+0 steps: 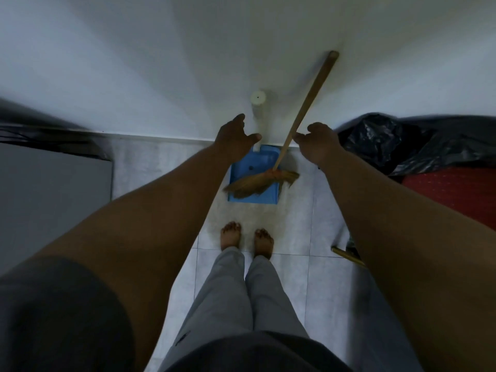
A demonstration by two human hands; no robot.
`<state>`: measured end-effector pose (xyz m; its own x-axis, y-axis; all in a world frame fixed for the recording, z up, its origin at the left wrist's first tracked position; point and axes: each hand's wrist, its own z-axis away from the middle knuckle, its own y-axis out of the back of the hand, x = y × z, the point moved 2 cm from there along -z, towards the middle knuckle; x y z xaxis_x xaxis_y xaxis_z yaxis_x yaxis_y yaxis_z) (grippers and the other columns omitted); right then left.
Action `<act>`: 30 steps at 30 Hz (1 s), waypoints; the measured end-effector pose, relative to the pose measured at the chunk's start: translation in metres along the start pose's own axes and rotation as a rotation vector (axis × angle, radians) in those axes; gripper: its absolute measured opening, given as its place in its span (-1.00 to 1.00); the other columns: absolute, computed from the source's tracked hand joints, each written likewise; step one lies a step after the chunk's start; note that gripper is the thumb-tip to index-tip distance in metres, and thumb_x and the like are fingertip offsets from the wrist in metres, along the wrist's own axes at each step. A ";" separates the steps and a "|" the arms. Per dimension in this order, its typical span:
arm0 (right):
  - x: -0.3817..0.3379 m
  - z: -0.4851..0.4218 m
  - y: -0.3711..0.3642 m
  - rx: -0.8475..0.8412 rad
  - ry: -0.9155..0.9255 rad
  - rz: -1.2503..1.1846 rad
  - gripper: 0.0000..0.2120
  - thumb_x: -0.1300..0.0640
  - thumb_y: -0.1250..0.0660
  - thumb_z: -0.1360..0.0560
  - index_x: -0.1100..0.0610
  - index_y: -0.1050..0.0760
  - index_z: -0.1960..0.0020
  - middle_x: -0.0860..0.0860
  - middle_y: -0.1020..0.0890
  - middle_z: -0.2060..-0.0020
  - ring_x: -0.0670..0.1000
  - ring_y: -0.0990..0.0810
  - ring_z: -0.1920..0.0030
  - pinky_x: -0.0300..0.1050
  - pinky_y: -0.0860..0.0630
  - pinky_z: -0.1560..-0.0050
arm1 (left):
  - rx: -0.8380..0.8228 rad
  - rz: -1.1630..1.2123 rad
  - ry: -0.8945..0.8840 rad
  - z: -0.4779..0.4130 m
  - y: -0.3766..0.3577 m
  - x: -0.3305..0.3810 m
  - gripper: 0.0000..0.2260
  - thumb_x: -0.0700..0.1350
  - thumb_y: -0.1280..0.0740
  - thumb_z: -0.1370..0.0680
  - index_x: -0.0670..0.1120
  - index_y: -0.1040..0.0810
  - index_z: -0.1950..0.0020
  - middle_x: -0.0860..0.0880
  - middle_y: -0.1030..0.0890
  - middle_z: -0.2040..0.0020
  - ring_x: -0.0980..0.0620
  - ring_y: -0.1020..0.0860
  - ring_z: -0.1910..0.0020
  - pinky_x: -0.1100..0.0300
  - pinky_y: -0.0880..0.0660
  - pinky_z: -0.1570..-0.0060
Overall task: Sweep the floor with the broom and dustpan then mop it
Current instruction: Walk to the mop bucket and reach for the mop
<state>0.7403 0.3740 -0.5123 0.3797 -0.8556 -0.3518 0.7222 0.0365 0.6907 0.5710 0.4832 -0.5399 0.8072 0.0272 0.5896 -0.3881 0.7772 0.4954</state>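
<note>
Directly ahead, broom (308,103) propped against the white wall (161,63), wooden handle slanting up to our right, straw head resting down across the blue dustpan (252,162). Dustpan sits on the tiled floor (322,216) tight to the skirting, its white upright handle (258,108) standing against the wall. We read this as a parked pair: bristles in the pan so both stay put, both handles up where we can take them without bending. Our left hand (234,138) hovers just beside the white handle, fingers spread and loosely curved, holding nothing. Our right hand (318,140) is likewise unclosed, its foremost fingertip at the broom handle low down; touching or just short, we cannot tell. One hand per tool suggests we mean to lift both at once. Judgement: sweeping not yet begun, mopping further off, no mop in view. Our bare feet (230,236) stand squarely before the pan, near it, grey trousers below. To our right, a black bin bag (389,140) drapes over a red bin (451,194), close enough to serve for emptying the pan. To our left, a grey flat-fronted unit (53,197), kind unclear. Risk, as we judge it: pulling the broom free could drag the pan along, or let the pan's handle slide down the wall.
</note>
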 end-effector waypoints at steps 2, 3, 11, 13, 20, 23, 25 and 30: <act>-0.003 0.015 0.003 -0.011 0.016 0.036 -0.57 -0.02 -0.25 -0.59 0.25 -0.43 -0.32 0.20 -0.53 -0.25 0.18 -0.50 -0.25 -0.06 -0.41 -0.16 | 0.007 -0.075 -0.014 0.015 0.007 -0.001 -0.28 0.07 -0.35 -0.59 -0.12 -0.07 -0.62 -0.12 -0.27 -0.55 -0.06 -0.29 -0.50 0.08 -0.22 -0.48; -0.006 0.024 0.006 -0.016 0.028 0.054 -0.56 -0.03 -0.24 -0.59 0.25 -0.42 -0.34 0.20 -0.52 -0.27 0.18 -0.49 -0.27 -0.07 -0.40 -0.19 | 0.012 -0.118 -0.020 0.024 0.012 -0.001 -0.28 0.09 -0.33 -0.60 -0.12 -0.06 -0.62 -0.13 -0.25 -0.56 -0.08 -0.26 -0.51 0.06 -0.20 -0.49; -0.054 0.108 0.035 -0.019 0.181 0.178 -0.44 -0.11 -0.16 -0.63 0.22 -0.26 -0.49 0.17 -0.42 -0.41 0.13 -0.39 -0.39 -0.12 -0.32 -0.33 | 0.089 -0.226 -0.051 0.112 0.065 0.001 -0.29 0.12 -0.27 -0.62 -0.14 -0.02 -0.62 -0.19 -0.15 -0.58 -0.13 -0.17 -0.54 0.06 -0.13 -0.49; -0.071 0.133 0.042 0.049 0.249 0.180 -0.46 -0.09 -0.19 -0.62 0.21 -0.27 -0.48 0.19 -0.44 -0.38 0.16 -0.42 -0.36 -0.06 -0.36 -0.30 | 0.121 -0.255 -0.052 0.138 0.083 0.000 -0.30 0.12 -0.25 -0.63 -0.14 -0.02 -0.62 -0.19 -0.15 -0.58 -0.14 -0.17 -0.54 0.03 -0.14 -0.48; -0.137 0.210 0.065 0.295 0.615 0.270 -0.49 -0.03 -0.19 -0.63 0.29 -0.29 -0.43 0.24 -0.40 -0.37 0.20 -0.27 -0.44 0.08 -0.27 -0.36 | 0.383 -0.449 -0.126 0.228 0.156 0.005 -0.35 0.17 -0.20 -0.63 -0.16 -0.11 -0.59 -0.17 -0.21 -0.56 -0.13 -0.16 -0.55 -0.06 -0.21 -0.46; -0.162 0.232 0.078 0.399 0.731 0.381 -0.45 -0.07 -0.18 -0.63 0.26 -0.25 -0.47 0.22 -0.33 -0.45 0.19 -0.10 -0.54 0.19 -0.13 -0.43 | 0.501 -0.542 -0.106 0.259 0.186 0.011 -0.33 0.18 -0.15 -0.64 -0.18 -0.06 -0.60 -0.15 -0.13 -0.59 -0.12 -0.01 -0.59 -0.11 -0.10 -0.51; -0.181 0.241 0.087 0.430 0.818 0.468 -0.42 -0.09 -0.15 -0.63 0.26 -0.20 -0.50 0.21 -0.26 -0.49 0.20 -0.04 -0.55 0.17 -0.06 -0.48 | 0.572 -0.572 -0.077 0.278 0.201 0.016 -0.32 0.19 -0.12 -0.65 -0.18 -0.01 -0.60 -0.13 -0.08 -0.61 -0.12 0.05 -0.60 -0.12 -0.06 -0.53; -0.220 0.271 0.100 0.465 1.012 0.574 -0.37 -0.12 -0.11 -0.62 0.27 -0.13 -0.53 0.21 -0.13 -0.54 0.19 0.06 -0.57 0.14 0.04 -0.53 | 0.657 -0.537 0.047 0.321 0.207 0.016 -0.32 0.20 -0.07 -0.66 -0.17 0.07 -0.62 -0.11 0.03 -0.62 -0.13 0.14 -0.60 -0.12 0.03 -0.54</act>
<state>0.5727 0.4264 -0.1947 0.9937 0.0111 -0.1113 0.1119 -0.0899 0.9896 0.3608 0.4430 -0.2232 0.9676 -0.2036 0.1491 -0.1153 0.1691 0.9788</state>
